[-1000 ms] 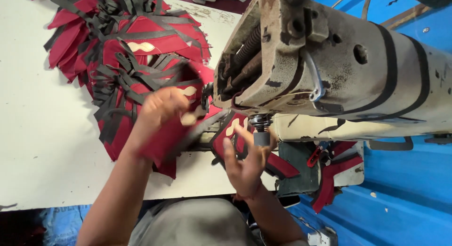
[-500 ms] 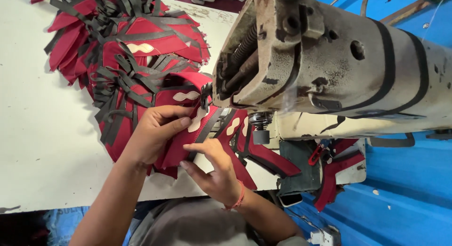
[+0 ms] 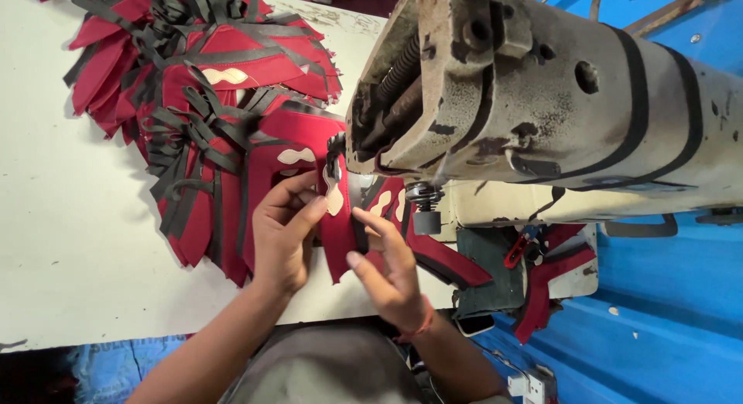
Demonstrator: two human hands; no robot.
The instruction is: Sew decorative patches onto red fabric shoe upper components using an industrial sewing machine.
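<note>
Sewing machine head (image 3: pixel 542 102) hides the needle; we see left hand (image 3: pixel 282 234) and right hand (image 3: pixel 391 272) grasping a red piece (image 3: pixel 338 245), black-edged, cream-patched; pile (image 3: pixel 193 87) at ten o'clock.

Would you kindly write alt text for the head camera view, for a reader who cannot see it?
Two bare hands, left hand and right hand, hold a red fabric piece with black trim under the head of a worn, rusty sewing machine. A heap of similar red and black pieces lies on the white table to the left.
</note>
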